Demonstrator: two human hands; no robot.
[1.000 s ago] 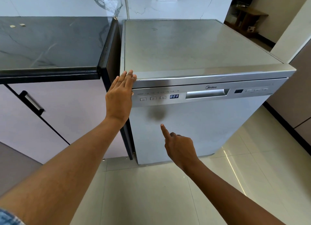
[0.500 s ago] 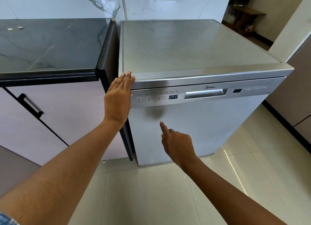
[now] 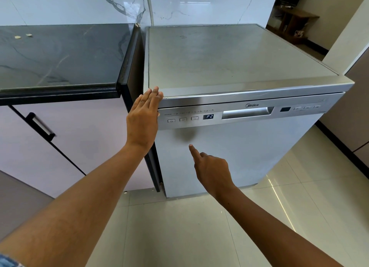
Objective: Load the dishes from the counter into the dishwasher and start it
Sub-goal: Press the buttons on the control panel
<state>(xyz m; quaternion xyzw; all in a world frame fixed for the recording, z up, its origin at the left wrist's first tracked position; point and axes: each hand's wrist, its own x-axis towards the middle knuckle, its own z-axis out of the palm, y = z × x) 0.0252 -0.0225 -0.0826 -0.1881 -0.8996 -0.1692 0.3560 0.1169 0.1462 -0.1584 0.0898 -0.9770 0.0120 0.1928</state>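
Right hand (image 3: pixel 211 169) nearest, forefinger out and the rest curled, holding nothing, aimed at the shut dishwasher (image 3: pixel 229 146) door. Left hand (image 3: pixel 142 117) lies flat, fingers straight, against its top left corner. Display (image 3: pixel 208 116) reads P2. Far left, dark desk (image 3: pixel 60 54).

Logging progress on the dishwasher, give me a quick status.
Left hand flat against dishwasher top-left corner. Right hand pointing, index finger below the buttons, touching nothing. Door closed, display reads P2. Nothing in the way.
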